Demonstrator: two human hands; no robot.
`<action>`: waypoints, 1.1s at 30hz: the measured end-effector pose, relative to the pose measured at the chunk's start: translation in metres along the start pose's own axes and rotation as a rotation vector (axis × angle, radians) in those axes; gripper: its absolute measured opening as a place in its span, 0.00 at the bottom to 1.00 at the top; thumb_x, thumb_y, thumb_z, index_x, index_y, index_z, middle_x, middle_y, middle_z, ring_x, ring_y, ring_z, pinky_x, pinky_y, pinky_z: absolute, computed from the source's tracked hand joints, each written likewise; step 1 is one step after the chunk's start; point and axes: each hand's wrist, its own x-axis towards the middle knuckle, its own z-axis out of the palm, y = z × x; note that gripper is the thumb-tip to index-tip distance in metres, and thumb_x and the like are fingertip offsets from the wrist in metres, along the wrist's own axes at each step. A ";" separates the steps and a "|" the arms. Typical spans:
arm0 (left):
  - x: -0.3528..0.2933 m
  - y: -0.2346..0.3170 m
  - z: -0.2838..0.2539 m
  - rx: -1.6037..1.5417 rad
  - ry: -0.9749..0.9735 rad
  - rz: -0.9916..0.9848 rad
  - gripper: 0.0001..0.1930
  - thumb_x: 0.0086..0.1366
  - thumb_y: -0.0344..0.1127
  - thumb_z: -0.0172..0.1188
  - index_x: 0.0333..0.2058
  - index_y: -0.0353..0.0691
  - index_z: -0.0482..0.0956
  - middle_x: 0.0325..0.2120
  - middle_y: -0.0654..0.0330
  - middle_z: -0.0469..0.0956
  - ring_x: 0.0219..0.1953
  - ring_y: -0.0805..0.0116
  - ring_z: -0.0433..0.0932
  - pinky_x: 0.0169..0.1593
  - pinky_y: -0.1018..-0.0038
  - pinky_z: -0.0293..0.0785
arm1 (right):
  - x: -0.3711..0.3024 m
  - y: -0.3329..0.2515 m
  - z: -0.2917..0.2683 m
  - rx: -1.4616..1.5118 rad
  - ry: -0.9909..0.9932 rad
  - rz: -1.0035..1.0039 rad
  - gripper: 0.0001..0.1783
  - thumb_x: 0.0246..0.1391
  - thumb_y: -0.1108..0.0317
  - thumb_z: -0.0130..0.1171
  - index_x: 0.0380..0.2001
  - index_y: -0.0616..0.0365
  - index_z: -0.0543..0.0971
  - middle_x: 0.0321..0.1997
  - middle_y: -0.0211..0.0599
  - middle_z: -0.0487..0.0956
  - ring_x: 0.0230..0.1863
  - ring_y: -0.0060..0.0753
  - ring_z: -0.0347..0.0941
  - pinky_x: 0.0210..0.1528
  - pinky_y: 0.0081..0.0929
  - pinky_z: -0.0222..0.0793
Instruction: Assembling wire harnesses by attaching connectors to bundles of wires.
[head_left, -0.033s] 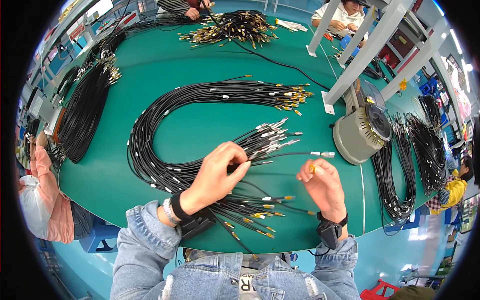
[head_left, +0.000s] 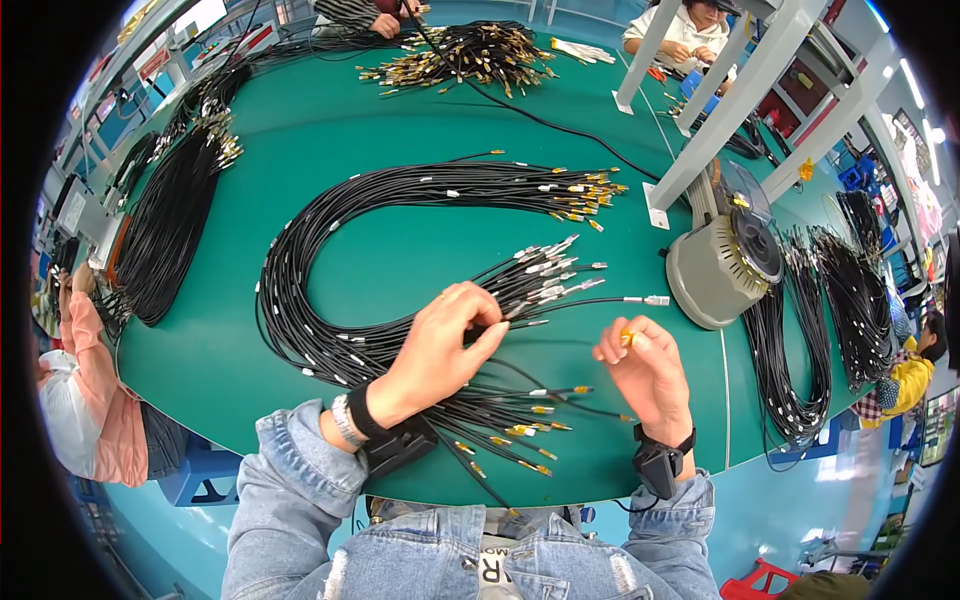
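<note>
My left hand (head_left: 440,350) is closed, thumb against the forefinger, on a black cable (head_left: 575,302) from the bundle. That cable runs out to the right and ends in a silver connector (head_left: 655,300), free above the table. To the right, my right hand (head_left: 645,365) pinches a small yellow piece (head_left: 627,339) between thumb and fingertips; its exact kind is too small to tell. A curved bundle of black cables (head_left: 285,270) lies around and under my left hand, with silver ends (head_left: 548,268) beside it and gold-coloured ends (head_left: 585,192) farther off.
A grey round machine with a dark wheel (head_left: 715,265) stands at right, beside a white metal post (head_left: 725,110). More cable bundles hang at the right (head_left: 800,370) and lie at the left (head_left: 175,220). A gold-ended pile (head_left: 470,55) sits at the far side. Other people work around the green table (head_left: 400,270).
My left hand has shifted slightly to the right. The held cable's silver connector has risen a little and turned. My right hand stays nearly still with the yellow piece.
</note>
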 end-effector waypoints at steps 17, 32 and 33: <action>-0.028 -0.016 0.010 -0.277 -0.270 -0.110 0.04 0.57 0.27 0.58 0.30 0.36 0.72 0.23 0.61 0.74 0.22 0.72 0.72 0.27 0.78 0.69 | 0.032 0.048 -0.004 0.128 0.079 0.225 0.09 0.55 0.68 0.52 0.39 0.60 0.72 0.42 0.38 0.74 0.50 0.31 0.67 0.59 0.36 0.59; -0.028 -0.011 0.010 -0.775 -0.163 -0.671 0.08 0.63 0.28 0.52 0.40 0.32 0.72 0.21 0.61 0.77 0.19 0.81 0.70 0.22 0.86 0.64 | 0.010 0.073 0.058 -0.381 0.254 0.180 0.03 0.53 0.74 0.55 0.32 0.62 0.74 0.35 0.29 0.75 0.38 0.17 0.69 0.43 0.17 0.64; -0.028 -0.010 0.010 -0.784 -0.156 -0.674 0.08 0.63 0.27 0.52 0.40 0.32 0.72 0.21 0.60 0.77 0.20 0.81 0.70 0.22 0.86 0.64 | 0.010 0.074 0.058 -0.378 0.253 0.157 0.03 0.53 0.75 0.55 0.32 0.62 0.74 0.35 0.29 0.75 0.37 0.17 0.69 0.43 0.17 0.64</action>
